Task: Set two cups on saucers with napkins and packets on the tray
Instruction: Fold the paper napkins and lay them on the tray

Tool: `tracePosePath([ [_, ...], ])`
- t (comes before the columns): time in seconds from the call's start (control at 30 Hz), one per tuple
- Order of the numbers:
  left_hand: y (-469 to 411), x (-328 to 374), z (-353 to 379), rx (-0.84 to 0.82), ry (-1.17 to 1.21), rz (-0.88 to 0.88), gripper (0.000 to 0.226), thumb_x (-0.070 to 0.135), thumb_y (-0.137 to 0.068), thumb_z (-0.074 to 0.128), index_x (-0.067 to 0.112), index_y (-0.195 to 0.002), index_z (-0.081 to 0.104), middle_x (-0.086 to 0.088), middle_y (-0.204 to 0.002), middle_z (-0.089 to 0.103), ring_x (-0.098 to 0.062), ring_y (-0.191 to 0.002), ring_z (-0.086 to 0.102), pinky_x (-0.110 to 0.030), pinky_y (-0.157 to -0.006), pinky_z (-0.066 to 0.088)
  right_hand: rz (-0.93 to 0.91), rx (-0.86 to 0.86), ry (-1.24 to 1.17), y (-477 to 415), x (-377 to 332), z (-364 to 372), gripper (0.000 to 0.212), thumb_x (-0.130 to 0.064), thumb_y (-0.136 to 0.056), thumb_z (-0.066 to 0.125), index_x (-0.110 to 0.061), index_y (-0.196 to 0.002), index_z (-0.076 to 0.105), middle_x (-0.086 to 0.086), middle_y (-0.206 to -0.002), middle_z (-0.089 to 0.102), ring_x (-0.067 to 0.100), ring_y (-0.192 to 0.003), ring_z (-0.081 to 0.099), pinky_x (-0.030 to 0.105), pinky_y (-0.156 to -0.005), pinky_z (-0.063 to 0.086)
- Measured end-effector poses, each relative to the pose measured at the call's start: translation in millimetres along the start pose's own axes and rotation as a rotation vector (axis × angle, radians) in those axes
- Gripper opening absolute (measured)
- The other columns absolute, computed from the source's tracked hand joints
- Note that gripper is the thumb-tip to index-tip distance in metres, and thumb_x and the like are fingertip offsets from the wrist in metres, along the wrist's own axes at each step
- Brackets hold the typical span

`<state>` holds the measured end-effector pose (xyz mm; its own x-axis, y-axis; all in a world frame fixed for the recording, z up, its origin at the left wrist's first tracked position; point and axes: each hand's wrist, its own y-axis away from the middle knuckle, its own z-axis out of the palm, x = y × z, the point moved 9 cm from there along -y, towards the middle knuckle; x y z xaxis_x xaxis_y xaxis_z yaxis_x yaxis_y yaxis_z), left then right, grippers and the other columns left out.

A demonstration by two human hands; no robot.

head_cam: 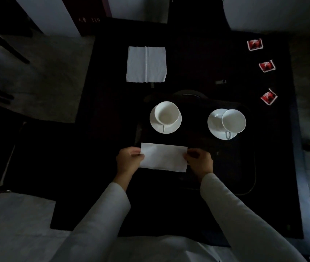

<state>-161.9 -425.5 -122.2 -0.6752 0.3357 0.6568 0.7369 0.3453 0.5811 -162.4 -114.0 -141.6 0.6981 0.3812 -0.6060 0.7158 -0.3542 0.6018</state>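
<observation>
I have the folded napkin (163, 157) pinched at both short ends. My left hand (129, 160) has its thumb on top at the left end, and my right hand (199, 160) nips the right end the same way. Both grips are closed on the paper, so the fold stays flat and square while I line it up. I hold it level over the near-left part of the tray (253, 167), just in front of the left cup (166, 115). I judge this is where it belongs, as that cup's own napkin.

Both cups are already on saucers along the tray's far edge, handles turned towards me so they are easy to pick up. The left cup sits on the far half of the left saucer (155, 125). The right cup (233, 120) looks pushed towards the right rim of the right saucer (214, 121), though the wide lens may exaggerate that.

The second napkin (146, 64) lies open and flat on the table (197, 53) near its far edge, off the tray, waiting its turn. The three red packets (267, 65) are strung along the table's right edge, well apart from each other and from the tray. The room is dim, and I can barely make out the tray's left rim.
</observation>
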Motion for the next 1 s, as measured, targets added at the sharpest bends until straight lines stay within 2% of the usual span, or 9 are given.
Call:
tracePosePath([
  [0.13, 0.6, -0.9, -0.7, 0.007, 0.004, -0.004, 0.026, 0.004, -0.076, 0.077, 0.010, -0.101, 0.078, -0.005, -0.095, 0.078, -0.016, -0.088, 0.071, -0.025, -0.082, 0.053, 0.007, -0.002, 0.000, -2.0, 1.6, -1.6, 0.015, -0.025, -0.080, 0.082, -0.026, -0.094, 0.078, -0.009, -0.079, 0.072, 0.021, -0.085, 0.074, 0.040, -0.088, 0.060],
  [0.3, 0.8, -1.1, 0.1, 0.011, -0.010, -0.003, 0.027, 0.006, -0.076, 0.077, 0.010, -0.102, 0.079, -0.005, -0.095, 0.078, -0.014, -0.086, 0.070, -0.022, -0.078, 0.050, 0.016, -0.008, -0.008, -4.8, 4.2, -1.8, 0.015, -0.026, -0.078, 0.083, -0.026, -0.092, 0.078, 0.000, -0.090, 0.078, 0.025, -0.088, 0.075, 0.044, -0.089, 0.060],
  [0.4, 0.2, -2.8, -1.0, 0.017, -0.012, -0.012, 0.027, 0.008, -0.075, 0.077, 0.012, -0.101, 0.079, -0.005, -0.096, 0.079, -0.018, -0.090, 0.072, -0.027, -0.084, 0.055, 0.014, 0.000, 0.001, -6.2, 4.5, -5.5, 0.016, -0.027, -0.077, 0.083, -0.025, -0.093, 0.080, 0.000, -0.091, 0.079, 0.024, -0.089, 0.075, 0.043, -0.090, 0.060],
  [0.47, -0.9, -7.0, -2.0, 0.009, 0.000, -0.032, 0.027, 0.009, -0.073, 0.077, 0.014, -0.100, 0.080, -0.005, -0.095, 0.079, -0.021, -0.090, 0.074, -0.037, -0.090, 0.058, 0.019, -0.006, -0.002, -7.4, 6.0, -8.6, 0.016, -0.027, -0.077, 0.083, -0.025, -0.092, 0.080, -0.001, -0.089, 0.079, 0.023, -0.088, 0.075, 0.043, -0.091, 0.059],
  [0.57, -3.8, -17.3, -2.9, -0.017, 0.059, -0.087, 0.027, 0.011, -0.072, 0.078, 0.017, -0.098, 0.080, -0.004, -0.092, 0.079, -0.024, -0.089, 0.075, -0.043, -0.091, 0.059, 0.032, -0.017, -0.004, -9.5, 8.3, -16.3, 0.016, -0.027, -0.078, 0.083, -0.025, -0.093, 0.078, 0.000, -0.088, 0.079, 0.024, -0.085, 0.075, 0.044, -0.091, 0.059],
  [0.73, -3.8, -19.7, -6.9, -0.044, 0.136, -0.124, 0.026, 0.010, -0.074, 0.080, 0.015, -0.100, 0.078, -0.006, -0.096, 0.077, -0.023, -0.088, 0.075, -0.042, -0.090, 0.060, 0.011, -0.011, 0.028, -10.9, 7.1, -30.7, 0.018, -0.025, -0.082, 0.080, -0.021, -0.099, 0.078, 0.004, -0.090, 0.079, 0.025, -0.087, 0.075, 0.045, -0.092, 0.059],
  [0.83, 0.1, -15.9, -12.6, -0.062, 0.173, -0.143, 0.025, 0.006, -0.077, 0.080, 0.012, -0.101, 0.077, -0.010, -0.096, 0.077, -0.021, -0.085, 0.075, -0.038, -0.087, 0.061, -0.013, -0.006, -0.004, -8.5, 2.1, -37.8, 0.006, -0.023, -0.084, 0.077, -0.026, -0.090, 0.077, 0.002, -0.083, 0.078, 0.022, -0.079, 0.076, 0.044, -0.088, 0.061],
  [0.93, -1.8, -4.2, -25.6, -0.089, 0.289, -0.158, 0.023, 0.002, -0.081, 0.079, 0.005, -0.103, 0.075, -0.017, -0.094, 0.076, -0.023, -0.084, 0.075, -0.030, -0.078, 0.062, -0.059, -0.009, -0.045, -9.4, -13.9, -42.3, 0.005, -0.021, -0.086, 0.076, -0.024, -0.090, 0.078, -0.005, -0.076, 0.077, 0.018, -0.074, 0.076, 0.039, -0.081, 0.063],
  [1.0, -8.1, 10.3, -35.6, -0.103, 0.328, -0.140, 0.020, 0.002, -0.082, 0.077, 0.007, -0.101, 0.075, -0.017, -0.095, 0.076, -0.025, -0.088, 0.076, -0.029, -0.077, 0.061, -0.112, -0.016, -0.074, -10.4, -33.3, -45.2, 0.009, -0.019, -0.088, 0.075, -0.028, -0.086, 0.077, -0.005, -0.076, 0.077, 0.016, -0.074, 0.076, 0.034, -0.076, 0.063],
])
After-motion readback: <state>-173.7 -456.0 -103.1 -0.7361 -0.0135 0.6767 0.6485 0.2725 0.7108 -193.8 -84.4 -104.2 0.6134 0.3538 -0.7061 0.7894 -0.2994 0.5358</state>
